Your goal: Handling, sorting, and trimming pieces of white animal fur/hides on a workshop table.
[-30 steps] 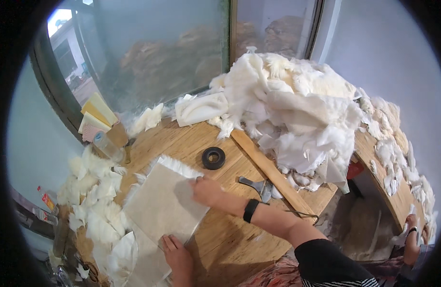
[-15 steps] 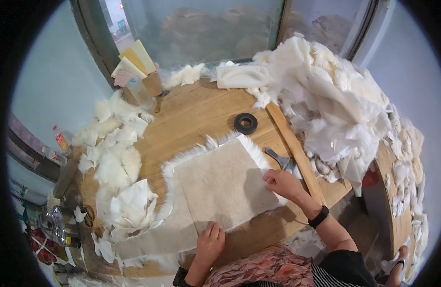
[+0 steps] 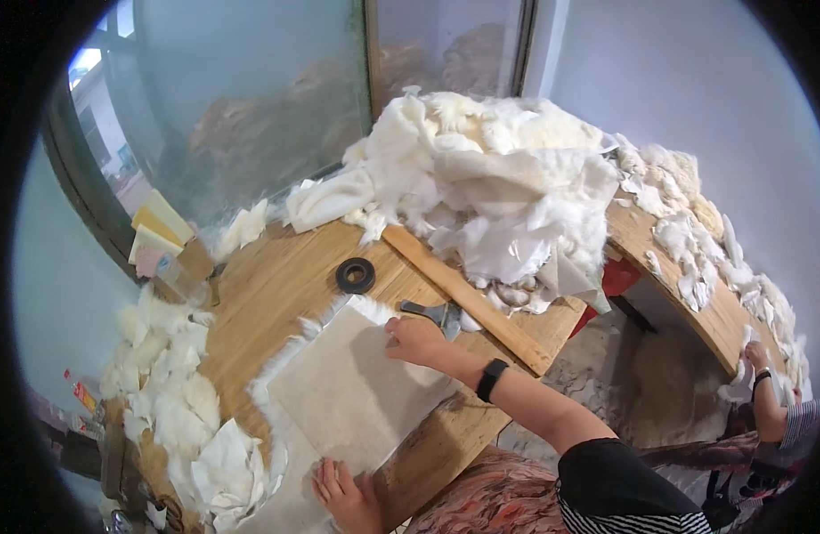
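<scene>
A white fur piece (image 3: pixel 339 383) lies on the wooden table with its flat beige skin side up, and long white hairs fringe its edges. Over the near edge of its beige side my left hand (image 3: pixel 348 495) rests with the fingers spread. Farther up and to the right, my right hand (image 3: pixel 419 340) is closed with bent fingers above the piece's right part. Whatever its fingertips pinch is too small to tell. Just beyond that hand lies a grey metal tool with a wide head (image 3: pixel 438 313). A roll of black tape (image 3: pixel 355 275) sits past the piece's far edge.
A long wooden strip (image 3: pixel 463 295) lies right of the tool. White fur heaps (image 3: pixel 517 178) fill the far right, and scraps (image 3: pixel 174 392) line the left. A bottle (image 3: pixel 180 283) stands by a box at far left. At right, another person's hand (image 3: pixel 755 356) touches fur at a second table.
The view has swung to the right, so the table's things sit further left and the other person shows more. Both my hands keep their places on the fur piece; the left fingers are more spread.
</scene>
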{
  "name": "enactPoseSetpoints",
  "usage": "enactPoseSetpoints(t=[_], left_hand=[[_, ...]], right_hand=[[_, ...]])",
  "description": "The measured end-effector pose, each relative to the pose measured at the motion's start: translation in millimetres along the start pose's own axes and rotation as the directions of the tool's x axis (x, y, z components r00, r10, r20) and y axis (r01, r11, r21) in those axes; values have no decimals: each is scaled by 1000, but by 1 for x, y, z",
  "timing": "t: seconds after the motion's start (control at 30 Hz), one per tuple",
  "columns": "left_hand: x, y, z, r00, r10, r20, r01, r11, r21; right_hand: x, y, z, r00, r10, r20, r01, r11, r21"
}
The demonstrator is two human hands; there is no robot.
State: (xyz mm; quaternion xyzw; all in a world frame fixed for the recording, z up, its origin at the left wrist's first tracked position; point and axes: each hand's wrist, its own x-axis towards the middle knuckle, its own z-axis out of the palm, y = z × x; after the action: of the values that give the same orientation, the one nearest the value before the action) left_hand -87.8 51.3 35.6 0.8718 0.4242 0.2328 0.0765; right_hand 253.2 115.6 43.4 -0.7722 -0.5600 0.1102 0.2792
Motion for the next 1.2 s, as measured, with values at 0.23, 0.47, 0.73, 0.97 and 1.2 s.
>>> enactPoseSetpoints(t=[0.23,0.47,0.73,0.97,1.2], left_hand=[[4,5,-4,994,-21,108,15,998,54],[4,28,-13,975,-45,-216,72,990,119],[30,93,26,931,-159,-329,246,938,243],[24,118,69,978,-156,-140,195,922,333],[37,148,82,950,-308,-46,310,919,243]], right_hand=[[28,-1,11,983,110,144,-97,991,-97],[78,-45,-38,917,-280,283,63,804,591],[160,81,-229,969,143,-200,121,430,895],[106,295,-341,710,51,-703,-182,977,-113],[105,327,-369,763,30,-646,-206,958,-198]])
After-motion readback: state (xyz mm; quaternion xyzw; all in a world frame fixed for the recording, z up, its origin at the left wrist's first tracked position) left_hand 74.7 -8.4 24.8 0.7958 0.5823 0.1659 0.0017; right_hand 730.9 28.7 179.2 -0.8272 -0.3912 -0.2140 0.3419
